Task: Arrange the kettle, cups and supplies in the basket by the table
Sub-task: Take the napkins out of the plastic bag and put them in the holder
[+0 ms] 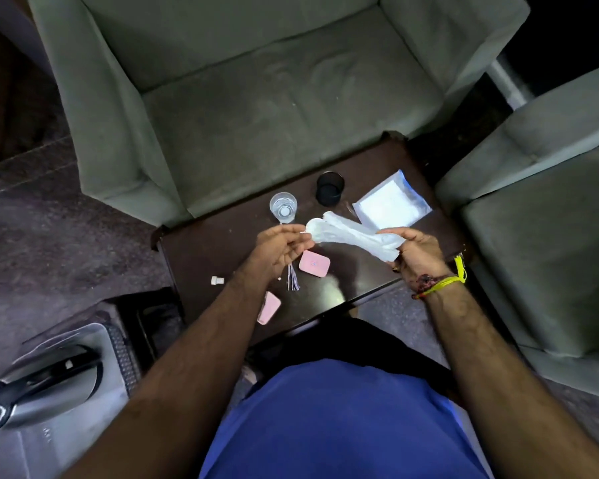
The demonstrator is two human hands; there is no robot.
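Observation:
Over the dark wooden table (215,250) both hands hold a white plastic-wrapped item (353,235) stretched between them. My right hand (417,250) grips its crumpled right end; my left hand (281,252) pinches its rounded left end. On the table stand a clear glass (283,207), a black cup (330,188) and a flat white packet (391,202). Two pink sachets (314,265) (269,307) and a bundle of thin sticks (293,281) lie below my left hand. The steel kettle (45,385) lies in the basket (121,354) at the lower left on the floor.
A grey-green sofa (256,98) stands behind the table and a matching armchair (550,236) stands to the right. A small white cap (217,280) lies on the floor left of the table. A clear plastic sheet lines the basket around the kettle.

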